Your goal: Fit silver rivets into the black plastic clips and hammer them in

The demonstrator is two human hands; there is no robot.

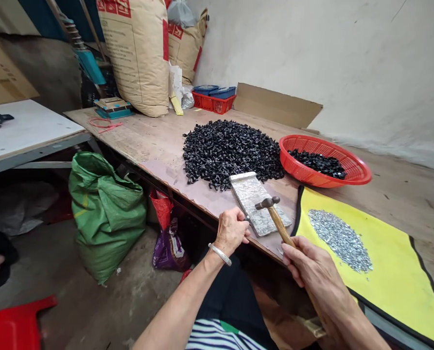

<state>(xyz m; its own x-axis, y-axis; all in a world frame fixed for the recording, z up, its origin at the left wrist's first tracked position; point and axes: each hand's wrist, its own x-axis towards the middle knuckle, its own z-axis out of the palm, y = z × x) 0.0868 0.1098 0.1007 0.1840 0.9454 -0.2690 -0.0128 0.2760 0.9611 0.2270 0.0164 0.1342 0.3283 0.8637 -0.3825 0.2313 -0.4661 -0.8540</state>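
My right hand (311, 265) grips the wooden handle of a small ball-peen hammer (277, 221), whose steel head (267, 203) hangs just above a scuffed metal plate (260, 204). My left hand (231, 232) rests at the plate's near edge with its fingers curled, and anything between them is hidden. Beyond the plate lies a large heap of black wing nuts (227, 153). More of them sit in a red plastic basket (324, 160). To the right, a pile of small silver metal parts (339, 240) lies on a yellow mat (391, 277).
The wooden workbench (129, 131) has a red crate (213, 102) and cardboard (278, 104) at the back. Large paper sacks (138, 53) stand behind it. A white table (27, 129) stands left. Below the bench are a green sack (103, 214) and a purple bag (169, 248).
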